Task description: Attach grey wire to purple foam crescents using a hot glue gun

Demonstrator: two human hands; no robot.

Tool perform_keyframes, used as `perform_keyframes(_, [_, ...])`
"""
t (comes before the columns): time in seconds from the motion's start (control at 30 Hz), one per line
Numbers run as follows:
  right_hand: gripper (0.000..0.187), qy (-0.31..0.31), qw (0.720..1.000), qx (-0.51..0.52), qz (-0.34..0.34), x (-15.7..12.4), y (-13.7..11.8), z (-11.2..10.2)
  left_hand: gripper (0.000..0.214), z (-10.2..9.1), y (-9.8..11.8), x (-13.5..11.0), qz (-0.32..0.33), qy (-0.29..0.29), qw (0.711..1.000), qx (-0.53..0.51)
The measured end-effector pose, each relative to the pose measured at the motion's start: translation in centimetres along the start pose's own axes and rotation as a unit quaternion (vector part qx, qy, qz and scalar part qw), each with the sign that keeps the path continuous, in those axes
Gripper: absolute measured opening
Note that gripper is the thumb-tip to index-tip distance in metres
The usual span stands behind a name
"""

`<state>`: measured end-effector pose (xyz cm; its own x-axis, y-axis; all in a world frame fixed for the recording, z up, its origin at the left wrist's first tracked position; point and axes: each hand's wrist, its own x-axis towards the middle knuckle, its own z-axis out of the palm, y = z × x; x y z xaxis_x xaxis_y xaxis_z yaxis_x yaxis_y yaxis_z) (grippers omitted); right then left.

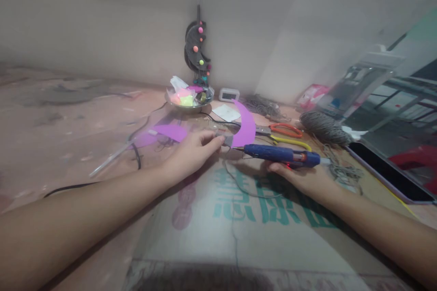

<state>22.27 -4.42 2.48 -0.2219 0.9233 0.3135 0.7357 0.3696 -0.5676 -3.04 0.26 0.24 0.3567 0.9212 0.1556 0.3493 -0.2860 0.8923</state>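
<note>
My left hand [200, 148] pinches the lower end of a purple paper crescent [246, 122], where grey yarn [228, 140] is wrapped round it. A loose strand of this yarn trails down over the cardboard. In my right hand [300, 175] is a blue glue gun [269, 152], its handle hidden by the fingers and a small red light glowing near the grip. A clear glue stick [325, 161] pokes out of its back end. The nozzle points left, close to the wrapped end of the crescent; whether it touches cannot be told.
Printed cardboard [191, 250] lies under my hands. Beyond them are orange-handled scissors [286, 130], yellow-handled pliers [293, 142], a metal bowl [189, 106] of bits and a small display [229, 94]. A yarn skein [322, 127] and a phone [389, 173] lie right. A decorated grey crescent [196, 47] stands against the wall.
</note>
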Motion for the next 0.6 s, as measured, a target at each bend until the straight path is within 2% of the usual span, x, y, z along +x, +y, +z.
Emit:
perform_keyframes(0.3, [0.027,0.039,0.998,-0.055,-0.010,0.04,0.46,0.46,0.040,0.06,0.05,0.07,-0.015,0.002,1.000,0.018])
perform_keyframes(0.47, [0.024,0.019,0.999,-0.049,-0.005,0.21,0.28,0.57,0.040,0.09,0.18,-0.01,-0.015,0.000,1.000,0.020])
perform_keyframes(0.6, [0.022,0.030,0.999,-0.038,0.006,0.20,0.35,0.71,0.040,0.07,-0.06,-0.02,-0.010,-0.001,1.000,0.019])
